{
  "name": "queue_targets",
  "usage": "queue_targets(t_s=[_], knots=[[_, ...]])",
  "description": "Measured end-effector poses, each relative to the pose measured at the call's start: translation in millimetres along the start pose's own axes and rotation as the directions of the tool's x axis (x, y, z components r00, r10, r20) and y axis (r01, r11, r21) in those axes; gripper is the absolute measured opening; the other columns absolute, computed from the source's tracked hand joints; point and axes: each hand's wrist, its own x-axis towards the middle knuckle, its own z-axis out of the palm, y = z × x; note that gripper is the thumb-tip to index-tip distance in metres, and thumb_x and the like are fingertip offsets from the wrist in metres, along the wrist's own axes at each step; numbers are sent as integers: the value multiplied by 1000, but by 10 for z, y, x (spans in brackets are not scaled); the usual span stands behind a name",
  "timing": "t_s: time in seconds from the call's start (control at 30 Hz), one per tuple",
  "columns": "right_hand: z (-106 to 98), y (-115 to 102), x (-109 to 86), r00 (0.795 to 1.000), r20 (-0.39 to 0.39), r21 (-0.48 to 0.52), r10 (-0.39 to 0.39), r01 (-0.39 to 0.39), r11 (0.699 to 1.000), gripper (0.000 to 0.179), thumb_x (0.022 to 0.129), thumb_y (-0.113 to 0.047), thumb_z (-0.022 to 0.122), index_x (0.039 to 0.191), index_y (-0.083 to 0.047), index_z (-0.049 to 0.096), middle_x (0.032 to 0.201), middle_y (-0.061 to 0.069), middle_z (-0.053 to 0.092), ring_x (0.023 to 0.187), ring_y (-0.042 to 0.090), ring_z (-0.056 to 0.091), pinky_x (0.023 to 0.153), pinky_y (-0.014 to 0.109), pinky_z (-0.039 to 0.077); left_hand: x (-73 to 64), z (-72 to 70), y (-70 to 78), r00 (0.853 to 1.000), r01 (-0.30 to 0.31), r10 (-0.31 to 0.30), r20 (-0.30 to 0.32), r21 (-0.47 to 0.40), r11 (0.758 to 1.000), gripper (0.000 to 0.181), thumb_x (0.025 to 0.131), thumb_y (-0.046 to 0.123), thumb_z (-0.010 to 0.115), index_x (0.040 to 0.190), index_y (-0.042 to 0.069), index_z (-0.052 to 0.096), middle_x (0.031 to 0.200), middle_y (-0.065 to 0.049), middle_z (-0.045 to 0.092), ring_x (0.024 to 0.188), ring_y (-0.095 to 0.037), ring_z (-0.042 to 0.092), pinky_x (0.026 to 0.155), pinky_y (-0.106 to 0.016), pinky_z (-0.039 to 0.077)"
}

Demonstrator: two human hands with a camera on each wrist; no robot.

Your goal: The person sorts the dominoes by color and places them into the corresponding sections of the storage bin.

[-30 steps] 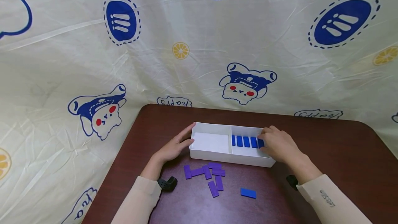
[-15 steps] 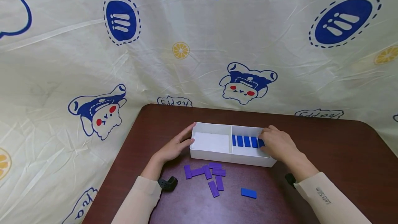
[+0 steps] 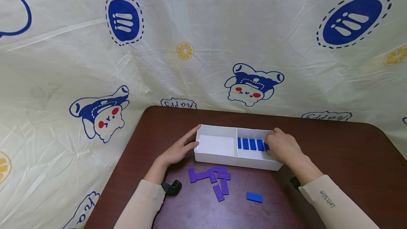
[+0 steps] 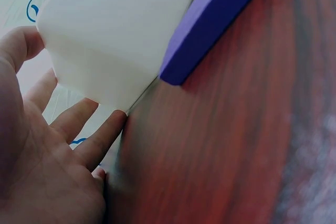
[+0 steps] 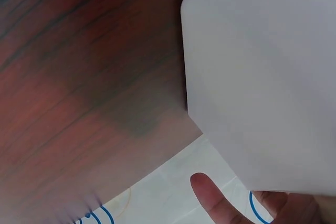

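A white two-compartment box (image 3: 216, 160) lies across the table. My left hand (image 3: 175, 152) rests against its left end, and the left wrist view shows nearly straight fingers (image 4: 102, 137) touching that end wall. In the right compartment, several blue blocks (image 3: 252, 144) stand in a row. My right hand (image 3: 283, 147) reaches over the right end and pinches the rightmost blue block (image 3: 266, 146), mostly covered by the fingers. In the right wrist view the box wall hides most of that hand; one finger (image 5: 212, 195) sticks out beside it.
Several purple blocks (image 3: 212, 176) lie loose on the brown table (image 3: 178, 211) in front of the box. One blue block (image 3: 254, 197) lies apart, nearer the front. The left compartment (image 3: 216, 146) shows a bare white floor. A printed sheet (image 3: 190, 77) hangs behind the table.
My right hand has shifted very slightly inside the right compartment, its forearm drawing a little to the left. The left hand and the loose blocks stay in place.
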Motion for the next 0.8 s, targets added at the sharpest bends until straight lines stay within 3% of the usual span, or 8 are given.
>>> queue_targets(t_s=[0.8], knots=[[15,-1,3,998,-54,-16,-27,26,1000,25,83,-14,83,102,1,77,105,16,74,90,27,55,76,43,58,-5,-8,-7,1000,2,-2,3,-2,1000,65,109,34,52,165,41,20,173,12,17,161,-25,18,127,-58,24]])
